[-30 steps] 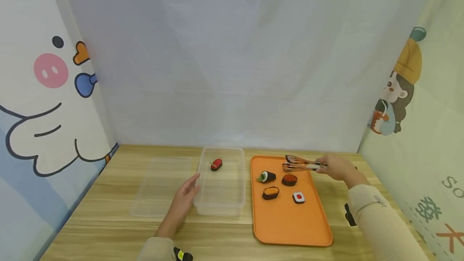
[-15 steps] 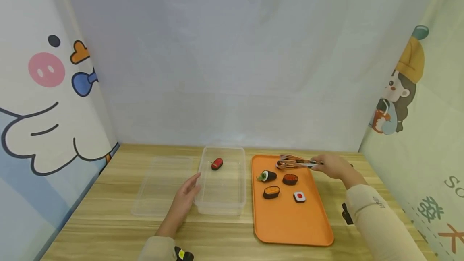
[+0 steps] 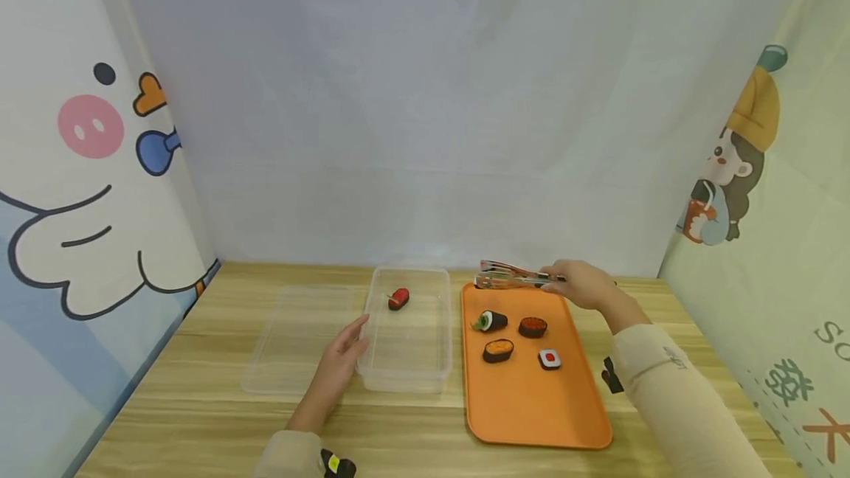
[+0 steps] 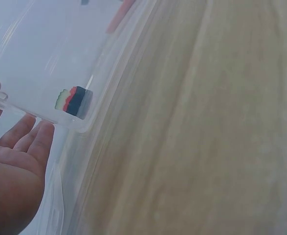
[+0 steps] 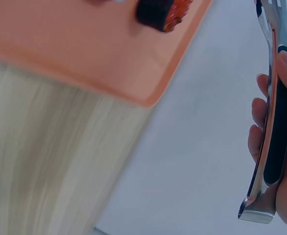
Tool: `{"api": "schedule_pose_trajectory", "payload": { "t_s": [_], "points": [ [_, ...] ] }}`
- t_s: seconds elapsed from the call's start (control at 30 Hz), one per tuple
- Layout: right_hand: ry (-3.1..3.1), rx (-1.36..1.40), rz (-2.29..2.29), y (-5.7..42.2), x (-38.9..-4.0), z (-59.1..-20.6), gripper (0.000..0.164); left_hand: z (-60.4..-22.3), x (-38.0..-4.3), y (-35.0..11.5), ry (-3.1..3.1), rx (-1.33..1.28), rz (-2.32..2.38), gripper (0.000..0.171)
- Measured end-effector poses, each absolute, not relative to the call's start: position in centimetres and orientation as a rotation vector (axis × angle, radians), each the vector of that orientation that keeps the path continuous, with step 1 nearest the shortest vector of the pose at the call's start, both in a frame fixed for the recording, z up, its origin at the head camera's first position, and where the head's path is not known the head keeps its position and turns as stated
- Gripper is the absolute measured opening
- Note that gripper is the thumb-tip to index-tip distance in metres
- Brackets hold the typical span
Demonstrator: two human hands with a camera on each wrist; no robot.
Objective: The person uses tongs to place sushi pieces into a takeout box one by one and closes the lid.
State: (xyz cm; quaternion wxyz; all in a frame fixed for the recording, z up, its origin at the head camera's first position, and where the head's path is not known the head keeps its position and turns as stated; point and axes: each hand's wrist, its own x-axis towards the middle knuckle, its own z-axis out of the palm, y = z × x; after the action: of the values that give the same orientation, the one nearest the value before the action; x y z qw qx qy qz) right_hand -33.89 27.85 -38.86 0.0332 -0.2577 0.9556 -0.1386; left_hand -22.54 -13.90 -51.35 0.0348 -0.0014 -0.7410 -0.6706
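My right hand (image 3: 584, 285) grips metal tongs (image 5: 275, 122) with dark handle grips, raised above the far edge of the orange tray (image 3: 531, 411). Something small and dark shows at the tong tips, too little visible to name. On the tray are several toy sushi pieces: a cone roll (image 3: 493, 321), a red-topped piece (image 3: 533, 327), an orange-topped piece (image 3: 498, 350) and a white roll (image 3: 549, 358). My left hand (image 3: 340, 360), fingers fairly straight, rests against the left side of a clear plastic box (image 3: 403, 382). Inside the box lies a red-topped sushi piece (image 3: 398, 299).
A clear flat lid (image 3: 292, 345) lies left of the box on the wooden table (image 3: 392, 434). Behind the table hangs a pale curtain (image 3: 425, 131). Printed cartoon panels stand at both sides.
My right hand has lifted the tongs off the tray's far end and carried them up and leftward. The left hand has stayed by the box.
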Motion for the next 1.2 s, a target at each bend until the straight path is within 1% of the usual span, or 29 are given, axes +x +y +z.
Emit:
{"api": "schedule_pose_trajectory", "payload": {
  "t_s": [0.27,0.57,0.77,0.93,1.2],
  "points": [
    [2.921,-0.78,-0.494,24.0,-34.2,-38.5,0.045,-51.3,-22.5,-13.8,-2.266,-0.025,-2.082,0.044],
    [2.89,-0.785,-0.531,20.9,-34.5,-39.7,0.045,-51.5,-22.4,-13.4,-2.264,-0.03,-2.078,0.043],
    [2.885,-0.75,-0.491,20.4,-34.6,-40.4,0.046,-51.5,-22.3,-13.4,-2.279,-0.016,-2.076,0.043],
    [2.882,-0.731,-0.491,20.3,-34.5,-40.0,0.047,-51.4,-22.4,-13.6,-2.272,-0.022,-2.095,0.044],
    [2.895,-0.72,-0.465,21.5,-34.4,-39.4,0.047,-51.3,-22.5,-13.9,-2.269,-0.011,-2.09,0.044]
  ]
}}
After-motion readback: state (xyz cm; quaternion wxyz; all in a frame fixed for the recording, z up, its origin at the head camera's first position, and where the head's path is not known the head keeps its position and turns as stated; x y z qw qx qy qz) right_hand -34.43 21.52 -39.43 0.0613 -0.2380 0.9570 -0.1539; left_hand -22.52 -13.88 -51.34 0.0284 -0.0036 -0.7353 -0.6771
